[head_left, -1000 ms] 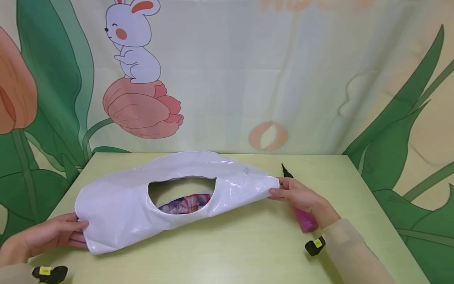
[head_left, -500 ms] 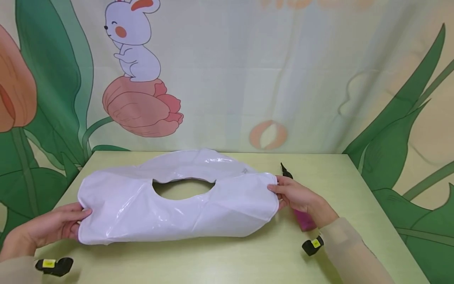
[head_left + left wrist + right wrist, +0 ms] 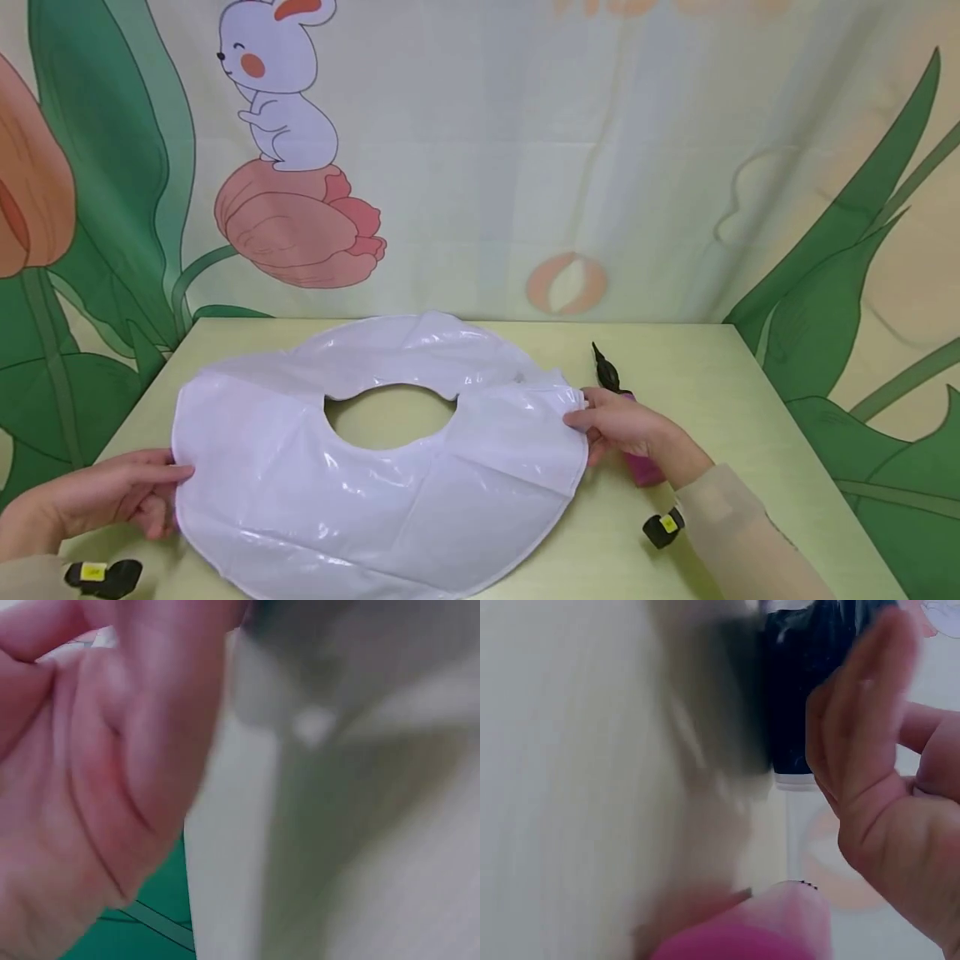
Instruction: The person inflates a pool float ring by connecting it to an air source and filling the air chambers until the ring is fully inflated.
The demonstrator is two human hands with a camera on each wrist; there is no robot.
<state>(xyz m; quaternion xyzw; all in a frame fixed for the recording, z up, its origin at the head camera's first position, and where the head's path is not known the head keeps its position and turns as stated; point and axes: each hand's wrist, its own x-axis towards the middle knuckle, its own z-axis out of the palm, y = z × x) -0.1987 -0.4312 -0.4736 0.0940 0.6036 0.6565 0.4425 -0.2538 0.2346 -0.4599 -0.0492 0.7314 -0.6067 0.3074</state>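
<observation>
A limp white swim ring [image 3: 360,508] with a round hole in its middle spreads over the table, glossy and creased. At its left edge my left hand [image 3: 112,492] pinches the vinyl between thumb and fingers. My right hand [image 3: 626,425] pinches the opposite edge. A dark-coloured face of the ring [image 3: 791,697] shows beside the fingers in the right wrist view. Just behind the right hand lies a hand pump with a pink body [image 3: 642,469] and black nozzle [image 3: 606,371], partly covered by that hand. The left wrist view is blurred.
The pale yellow-green table [image 3: 765,433] ends at a hanging backdrop [image 3: 480,167] printed with a rabbit and tulips. A small black camera [image 3: 663,527] sits by the right wrist and another camera [image 3: 103,577] by the left.
The ring's near part has unfolded downward and toward me, so its edge now reaches the bottom of the head view. The printed side seen through the hole earlier is hidden. Both hands keep their grip.
</observation>
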